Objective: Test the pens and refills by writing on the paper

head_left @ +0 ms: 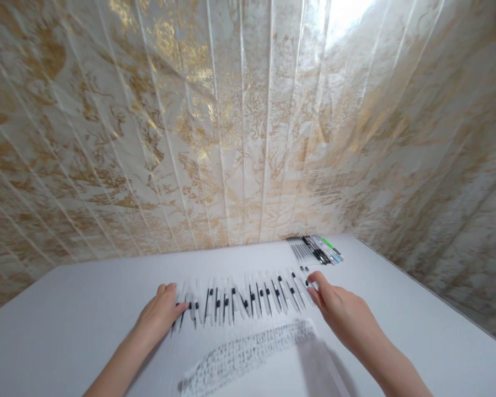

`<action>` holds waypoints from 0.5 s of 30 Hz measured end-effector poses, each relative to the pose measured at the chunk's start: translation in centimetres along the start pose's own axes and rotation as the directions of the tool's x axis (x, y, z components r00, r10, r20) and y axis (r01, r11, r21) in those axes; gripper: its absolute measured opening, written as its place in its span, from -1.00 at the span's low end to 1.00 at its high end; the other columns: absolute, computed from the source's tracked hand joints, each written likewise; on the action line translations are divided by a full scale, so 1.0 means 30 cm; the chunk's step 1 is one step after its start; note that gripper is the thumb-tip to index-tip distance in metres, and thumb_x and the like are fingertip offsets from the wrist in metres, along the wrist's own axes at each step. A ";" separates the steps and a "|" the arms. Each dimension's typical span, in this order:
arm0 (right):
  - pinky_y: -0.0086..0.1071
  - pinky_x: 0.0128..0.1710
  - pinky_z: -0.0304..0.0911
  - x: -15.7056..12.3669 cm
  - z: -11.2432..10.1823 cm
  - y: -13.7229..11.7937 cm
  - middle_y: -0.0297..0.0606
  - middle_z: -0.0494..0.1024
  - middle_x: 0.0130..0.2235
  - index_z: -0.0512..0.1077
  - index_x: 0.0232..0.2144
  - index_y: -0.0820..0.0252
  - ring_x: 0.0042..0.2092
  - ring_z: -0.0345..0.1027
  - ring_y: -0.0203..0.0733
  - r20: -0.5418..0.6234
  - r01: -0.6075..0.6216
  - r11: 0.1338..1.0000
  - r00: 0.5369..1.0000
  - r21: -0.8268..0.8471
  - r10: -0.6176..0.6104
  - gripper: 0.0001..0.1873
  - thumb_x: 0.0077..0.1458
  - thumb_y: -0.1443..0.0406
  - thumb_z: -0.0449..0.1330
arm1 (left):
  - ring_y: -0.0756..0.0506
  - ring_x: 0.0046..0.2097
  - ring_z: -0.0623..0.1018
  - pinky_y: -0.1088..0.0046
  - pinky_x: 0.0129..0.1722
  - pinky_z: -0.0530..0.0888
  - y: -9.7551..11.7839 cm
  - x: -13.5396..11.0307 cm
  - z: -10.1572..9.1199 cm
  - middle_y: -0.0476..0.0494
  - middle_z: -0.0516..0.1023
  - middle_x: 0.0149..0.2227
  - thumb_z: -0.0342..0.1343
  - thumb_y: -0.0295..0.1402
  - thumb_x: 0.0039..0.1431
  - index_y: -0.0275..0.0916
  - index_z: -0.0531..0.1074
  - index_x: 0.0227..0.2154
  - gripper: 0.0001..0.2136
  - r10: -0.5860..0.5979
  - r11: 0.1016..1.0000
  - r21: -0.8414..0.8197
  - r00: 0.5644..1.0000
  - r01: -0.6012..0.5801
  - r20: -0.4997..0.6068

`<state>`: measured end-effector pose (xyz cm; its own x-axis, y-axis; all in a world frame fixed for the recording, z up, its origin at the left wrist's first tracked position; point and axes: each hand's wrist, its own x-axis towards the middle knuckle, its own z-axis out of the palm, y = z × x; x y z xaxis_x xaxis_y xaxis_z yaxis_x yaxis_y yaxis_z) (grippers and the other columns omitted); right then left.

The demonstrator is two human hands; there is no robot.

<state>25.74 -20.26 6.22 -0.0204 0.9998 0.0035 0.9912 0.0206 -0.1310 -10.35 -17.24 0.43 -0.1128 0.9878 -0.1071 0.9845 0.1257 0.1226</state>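
Note:
Across the white table lies a row of disassembled pens (252, 298): clear barrels, thin dark refills and small black pieces, several of each, slightly blurred. At the row's left end, my left hand (159, 311) rests with its thumb stretched over the outermost pieces and its fingers apart from the thumb. My right hand (339, 303) is at the right end, thumb and forefinger drawn close together beside a small black piece (307, 283). What its fingertips hold is too small and blurred to make out.
Farther back on the right lie several pens (322, 251), one bright green, beside a row of thin dark refills (301, 252). Two small black pieces are just in front. A sheet with dense dark writing (248, 353) is near me. Gold-patterned sheeting (231, 165) hangs behind the table.

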 end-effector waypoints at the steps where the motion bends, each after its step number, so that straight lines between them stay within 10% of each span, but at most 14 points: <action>1: -0.32 -0.44 0.09 -0.008 -0.005 -0.014 -0.15 0.64 -0.29 0.26 -0.10 0.11 -0.27 0.52 0.04 -0.015 0.022 1.000 1.000 0.008 -0.022 -0.75 0.29 0.24 -0.15 | -0.26 -0.09 0.53 0.33 -0.14 0.38 0.004 0.005 -0.002 -0.39 0.39 -0.11 -0.12 -0.36 0.21 -0.43 0.28 -0.11 -0.73 -0.008 1.000 0.009 1.000 0.008 0.003; 15: -0.41 -0.56 -0.10 -0.048 -0.073 -0.206 -0.27 0.62 -0.43 0.28 -0.15 0.15 -0.42 0.52 -0.04 -0.097 0.249 0.967 0.965 0.063 -0.242 -0.84 0.29 0.30 -0.06 | -0.11 -0.18 0.53 0.29 -0.14 0.42 -0.008 0.083 -0.007 -0.18 0.53 -0.20 0.01 -0.35 0.28 -0.34 0.41 -0.22 -0.84 -0.094 0.996 0.000 0.996 0.094 0.000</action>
<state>19.92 -21.82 9.19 -0.2468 0.9602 0.1308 0.9446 0.2685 -0.1885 -10.91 -14.78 0.34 -0.2049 0.9716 -0.1182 0.9695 0.2180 0.1119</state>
